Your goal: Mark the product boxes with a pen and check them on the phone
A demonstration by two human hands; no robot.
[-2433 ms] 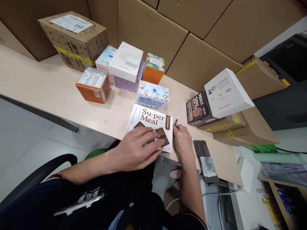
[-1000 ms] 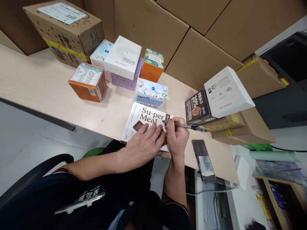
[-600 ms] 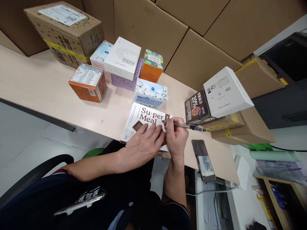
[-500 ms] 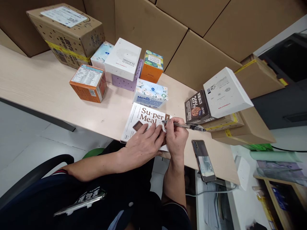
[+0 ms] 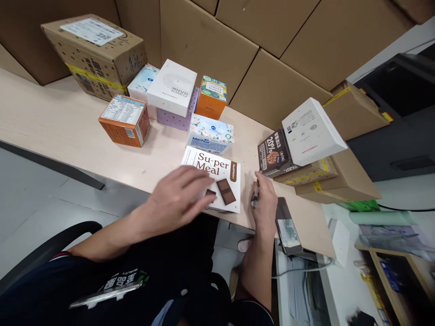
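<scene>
A white "Su-per Meal" box [image 5: 234, 190] with pictures of chocolate pieces lies flat at the table's front edge. My left hand [image 5: 180, 194] is over its left part, fingers stretched and slightly apart, hiding that side; whether it touches the box I cannot tell. To the right of the box, my right hand [image 5: 265, 201] is closed around a pen [image 5: 254, 197], which now points down toward me and is partly hidden by the fingers. Just beyond the white box stands a blue floral "Manhua" tissue pack [image 5: 211, 138].
Behind are a white power bank box [image 5: 173, 86] on a purple box, orange boxes [image 5: 124, 121] and a taped carton [image 5: 98, 54]. At right, a black box [image 5: 273, 151] and a white box [image 5: 311, 131] rest beside cartons. A phone [image 5: 287, 226] lies near my right wrist.
My left hand has lifted and shifted left across the white box. My right hand has drawn the pen off the box to the right and turned it. The box's chocolate picture is uncovered.
</scene>
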